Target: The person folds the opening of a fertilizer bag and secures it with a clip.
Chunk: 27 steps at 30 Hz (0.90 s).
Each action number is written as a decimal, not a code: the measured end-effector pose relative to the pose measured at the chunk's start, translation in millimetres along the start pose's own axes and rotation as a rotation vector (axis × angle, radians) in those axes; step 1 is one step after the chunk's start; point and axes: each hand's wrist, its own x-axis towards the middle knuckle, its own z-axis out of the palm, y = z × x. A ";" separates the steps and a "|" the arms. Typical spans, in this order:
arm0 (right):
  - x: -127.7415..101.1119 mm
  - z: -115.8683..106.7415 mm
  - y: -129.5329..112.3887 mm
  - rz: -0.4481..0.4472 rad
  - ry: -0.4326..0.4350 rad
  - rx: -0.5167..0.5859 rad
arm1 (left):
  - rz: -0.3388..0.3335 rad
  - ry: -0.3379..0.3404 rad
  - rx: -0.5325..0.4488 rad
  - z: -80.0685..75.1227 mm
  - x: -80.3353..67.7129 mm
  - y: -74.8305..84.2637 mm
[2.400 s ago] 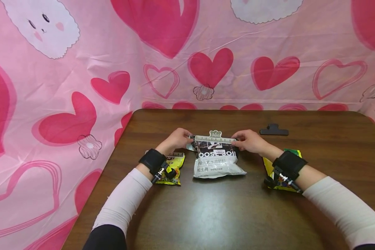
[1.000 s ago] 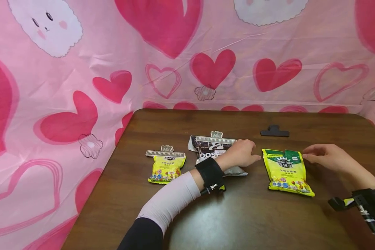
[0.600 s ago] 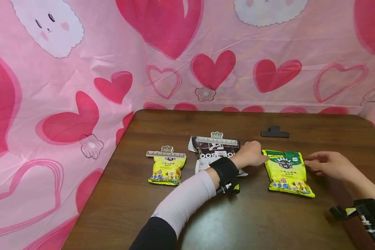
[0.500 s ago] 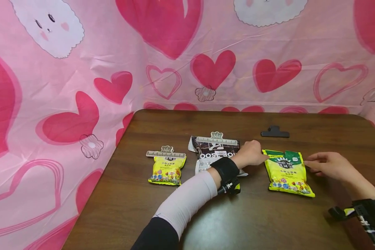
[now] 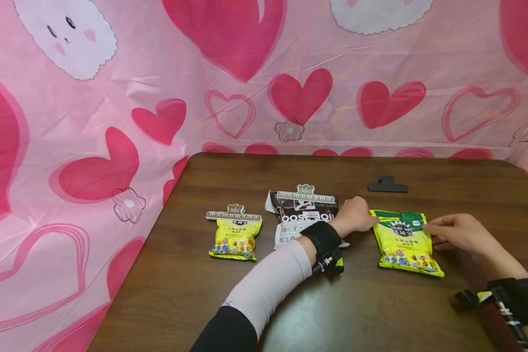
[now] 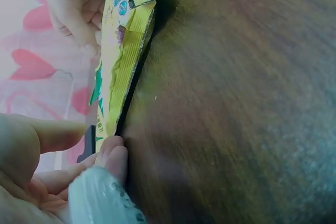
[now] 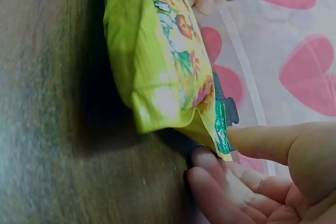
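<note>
Both hands now close on the green-topped yellow plastic packet (image 5: 406,240) lying flat on the dark wooden table (image 5: 378,313): left hand (image 5: 356,216) and right hand (image 5: 455,232) have moved inward, each pinching a top corner.

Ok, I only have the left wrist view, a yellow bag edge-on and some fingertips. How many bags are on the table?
Observer: Three. The yellow-green bag you see, a dark soil bag in the middle, and a small yellow bag at the left.
Operator: Are any of them clipped?
Observer: The dark bag and the small yellow one each carry a clip along the top; yours has none.
Operator: Is there a spare clip?
Observer: Yes, a black clip lies on the table behind your bag.
</note>
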 end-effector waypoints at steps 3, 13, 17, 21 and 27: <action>0.0 0.9 -0.2 0.009 -0.010 0.008 | 0.032 -0.001 0.058 0.6 -0.2 -0.4; -0.6 4.5 -0.8 -0.001 -0.003 0.042 | 0.083 0.032 0.113 0.4 2.4 -3.9; -1.0 5.1 -1.6 0.002 0.004 0.050 | 0.094 0.057 0.074 0.5 3.0 -6.5; -0.8 4.9 -2.3 0.004 0.024 0.061 | 0.086 0.064 -0.036 -0.7 1.0 -6.9; 0.1 5.9 -6.7 -0.031 0.082 0.080 | 0.023 0.081 -0.244 -5.0 -1.7 -5.0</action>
